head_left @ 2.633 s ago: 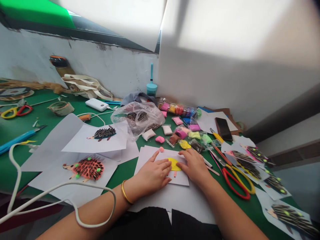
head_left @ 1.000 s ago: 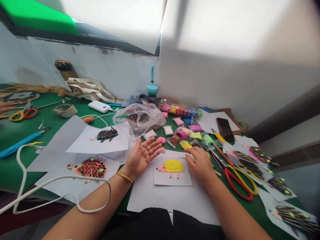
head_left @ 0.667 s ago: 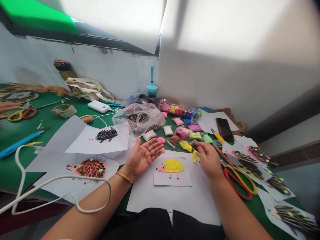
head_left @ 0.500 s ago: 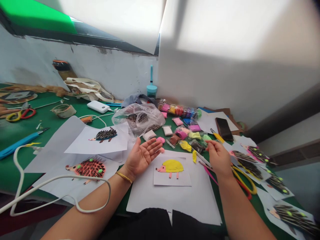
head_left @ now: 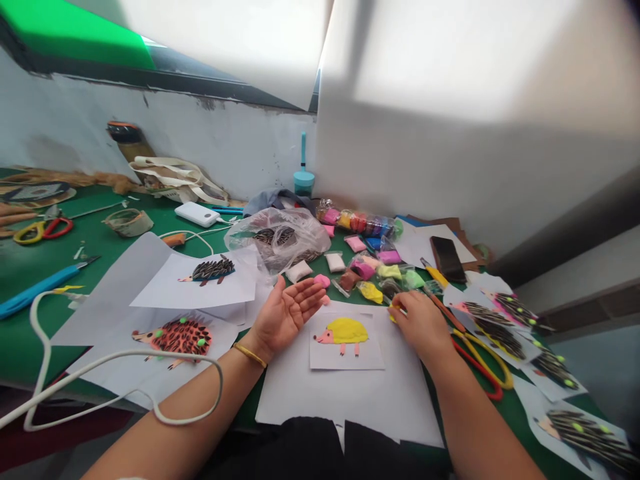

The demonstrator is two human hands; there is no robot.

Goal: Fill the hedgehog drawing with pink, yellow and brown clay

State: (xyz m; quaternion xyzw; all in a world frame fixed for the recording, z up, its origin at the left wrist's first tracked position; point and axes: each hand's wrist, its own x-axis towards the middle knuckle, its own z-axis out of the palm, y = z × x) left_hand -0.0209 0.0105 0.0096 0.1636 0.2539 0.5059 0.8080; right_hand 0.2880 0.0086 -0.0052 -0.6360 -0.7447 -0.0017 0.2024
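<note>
A small card with a yellow and pink clay hedgehog [head_left: 347,334] lies on white paper [head_left: 300,393] in front of me. My left hand [head_left: 294,308] is palm up left of the card, fingers spread, with nothing on the palm. Right of the card, my right hand [head_left: 416,321] pinches a bit of yellow clay [head_left: 393,315] at the paper's upper right edge; its fingertips partly cover the clay. Behind the hands lie small packets of coloured clay, among them a yellow packet [head_left: 371,291]. Pink clay lumps [head_left: 321,281] sit near my left fingertips.
Finished hedgehog pictures lie left [head_left: 180,337] and right [head_left: 557,367]. Scissors [head_left: 487,363] are beside my right forearm. A white cable [head_left: 125,355] loops over my left forearm. Behind are a bag of seeds [head_left: 280,237], a phone [head_left: 448,259] and a blue knife [head_left: 43,291]. Another person's fingers [head_left: 15,215] show far left.
My right hand has moved left and down from above the tools to the yellow clay, its fingertips now on it. My left hand stays nearly where it was.
</note>
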